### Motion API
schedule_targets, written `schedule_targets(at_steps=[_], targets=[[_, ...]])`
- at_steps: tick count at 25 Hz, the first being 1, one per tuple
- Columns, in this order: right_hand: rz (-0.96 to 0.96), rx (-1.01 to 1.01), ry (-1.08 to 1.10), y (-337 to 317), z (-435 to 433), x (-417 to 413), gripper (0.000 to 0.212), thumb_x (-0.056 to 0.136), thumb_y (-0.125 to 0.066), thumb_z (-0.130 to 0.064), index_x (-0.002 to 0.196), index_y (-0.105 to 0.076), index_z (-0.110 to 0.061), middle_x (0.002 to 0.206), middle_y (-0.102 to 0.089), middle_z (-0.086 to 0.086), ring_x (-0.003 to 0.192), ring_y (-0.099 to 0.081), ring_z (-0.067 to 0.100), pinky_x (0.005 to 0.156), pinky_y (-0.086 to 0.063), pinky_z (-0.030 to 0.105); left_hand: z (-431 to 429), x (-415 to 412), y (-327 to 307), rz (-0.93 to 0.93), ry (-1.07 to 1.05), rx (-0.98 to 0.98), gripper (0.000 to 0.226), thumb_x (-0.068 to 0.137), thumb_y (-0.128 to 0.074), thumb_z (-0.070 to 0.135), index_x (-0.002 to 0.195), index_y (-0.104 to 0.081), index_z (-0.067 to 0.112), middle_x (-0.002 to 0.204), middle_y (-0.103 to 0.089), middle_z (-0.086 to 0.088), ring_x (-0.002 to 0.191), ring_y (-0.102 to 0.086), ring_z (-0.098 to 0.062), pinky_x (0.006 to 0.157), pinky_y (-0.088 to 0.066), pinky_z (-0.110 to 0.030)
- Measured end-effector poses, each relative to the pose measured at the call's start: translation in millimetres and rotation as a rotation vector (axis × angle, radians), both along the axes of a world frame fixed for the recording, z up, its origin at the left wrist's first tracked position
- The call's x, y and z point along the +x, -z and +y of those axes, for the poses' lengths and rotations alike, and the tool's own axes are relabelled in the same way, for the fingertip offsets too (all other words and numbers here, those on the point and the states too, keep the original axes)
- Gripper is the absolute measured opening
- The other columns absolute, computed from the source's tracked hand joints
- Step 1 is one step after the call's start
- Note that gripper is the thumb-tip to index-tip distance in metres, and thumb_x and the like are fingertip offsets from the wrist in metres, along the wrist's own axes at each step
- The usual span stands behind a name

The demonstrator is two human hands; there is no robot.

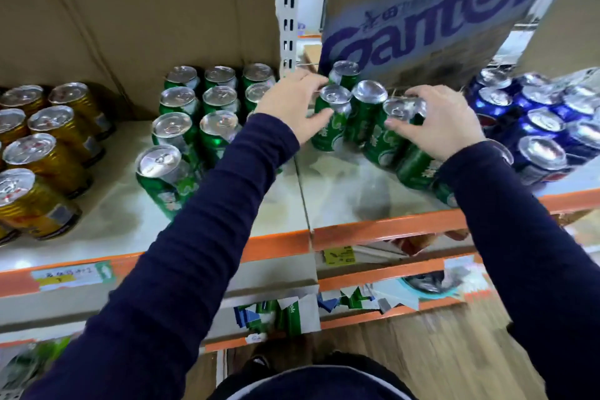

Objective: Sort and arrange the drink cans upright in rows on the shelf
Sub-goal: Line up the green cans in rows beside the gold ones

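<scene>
Left hand (292, 104), right hand (444, 123) gripping green cans (367, 110) on shelf (341, 204)

Both arms stretched forward, dark blue sleeves down to wrists. Left hand (289, 104) palm down, fingers spread and bent round first green can (328, 133), thumb on its side. Right hand (444, 122) palm down, fingers curled over top of second green can (381, 146). Hands near, not touching.

Green cans (329, 127): glossy metal, silvery tops. Gold cans (55, 136): shiny metal. Boxes (130, 10): matt cardboard. Sleeves (194, 237): dark cloth.
</scene>
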State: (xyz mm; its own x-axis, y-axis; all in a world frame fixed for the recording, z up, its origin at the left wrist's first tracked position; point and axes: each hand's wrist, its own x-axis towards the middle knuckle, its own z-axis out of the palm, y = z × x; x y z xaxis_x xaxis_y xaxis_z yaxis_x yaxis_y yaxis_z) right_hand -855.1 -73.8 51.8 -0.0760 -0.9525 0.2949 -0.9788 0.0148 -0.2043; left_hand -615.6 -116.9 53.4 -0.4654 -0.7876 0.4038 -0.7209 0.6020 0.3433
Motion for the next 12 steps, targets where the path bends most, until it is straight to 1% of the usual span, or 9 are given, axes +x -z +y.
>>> schedule_targets(at_steps=[1, 2, 4, 6, 8, 10, 12], targets=[[0.010, 0.050, -0.011, -0.8, -4.0, -4.1, 0.070, 0.076, -0.064, -0.058, 0.125, -0.055, -0.009, 0.119, -0.061, 0.016, 0.113, -0.053, 0.034, 0.094, -0.040, 0.038, -9.2, -13.6, -0.4, -0.062, -0.010, 0.040, 0.055, 0.088, -0.057, 0.038, 0.133, -0.046, 0.007, 0.130, -0.051, -0.015, 0.120, -0.047, -0.028, 0.099, -0.034, -0.031], [0.034, 0.057, -0.022, -1.1, -7.7, -6.4, 0.072, 0.076, -0.064, -0.060, 0.126, -0.053, -0.009, 0.118, -0.061, 0.017, 0.112, -0.054, 0.035, 0.091, -0.042, 0.039, -18.0, -25.1, -0.7, -0.116, -0.025, 0.080, 0.060, 0.089, -0.056, 0.040, 0.136, -0.042, 0.006, 0.134, -0.048, -0.016, 0.124, -0.045, -0.029, 0.101, -0.033, -0.033], [0.101, 0.064, -0.024, -5.8, -13.9, -7.7, 0.073, 0.075, -0.061, -0.065, 0.122, -0.055, -0.009, 0.114, -0.063, 0.017, 0.109, -0.053, 0.037, 0.085, -0.043, 0.040, -32.8, -43.0, 0.3, -0.190, -0.064, 0.162, 0.067, 0.088, -0.056, 0.044, 0.139, -0.037, 0.005, 0.136, -0.046, -0.018, 0.124, -0.044, -0.031, 0.101, -0.034, -0.036], [0.186, 0.106, -0.016, -6.3, -19.4, -6.4, 0.072, 0.074, -0.059, -0.069, 0.116, -0.057, -0.010, 0.112, -0.063, 0.015, 0.109, -0.049, 0.037, 0.082, -0.042, 0.040, -43.5, -53.3, 5.1, -0.262, -0.112, 0.209, 0.067, 0.086, -0.059, 0.046, 0.135, -0.040, 0.004, 0.129, -0.051, -0.019, 0.117, -0.048, -0.033, 0.095, -0.038, -0.038], [0.232, 0.160, -0.029, -3.7, -24.4, -6.9, 0.069, 0.072, -0.058, -0.071, 0.106, -0.058, -0.012, 0.106, -0.064, 0.013, 0.107, -0.045, 0.035, 0.083, -0.040, 0.041, -48.9, -60.0, 8.8, -0.330, -0.171, 0.218, 0.063, 0.083, -0.063, 0.046, 0.125, -0.048, 0.003, 0.120, -0.056, -0.018, 0.110, -0.051, -0.033, 0.090, -0.040, -0.039], [0.238, 0.176, -0.054, -1.7, -27.7, -7.5, 0.063, 0.070, -0.059, -0.070, 0.097, -0.058, -0.014, 0.098, -0.064, 0.008, 0.105, -0.041, 0.032, 0.085, -0.036, 0.043, -49.4, -61.4, 8.5, -0.343, -0.217, 0.210, 0.057, 0.080, -0.066, 0.048, 0.114, -0.055, 0.004, 0.112, -0.059, -0.017, 0.104, -0.053, -0.033, 0.086, -0.042, -0.039], [0.230, 0.140, -0.104, -1.8, -28.8, -9.6, 0.055, 0.068, -0.063, -0.066, 0.089, -0.058, -0.016, 0.089, -0.060, 0.003, 0.104, -0.038, 0.029, 0.084, -0.029, 0.042, -41.0, -58.9, 7.2, -0.321, -0.232, 0.196, 0.057, 0.076, -0.068, 0.050, 0.110, -0.057, 0.006, 0.107, -0.060, -0.014, 0.100, -0.054, -0.031, 0.083, -0.042, -0.038]])
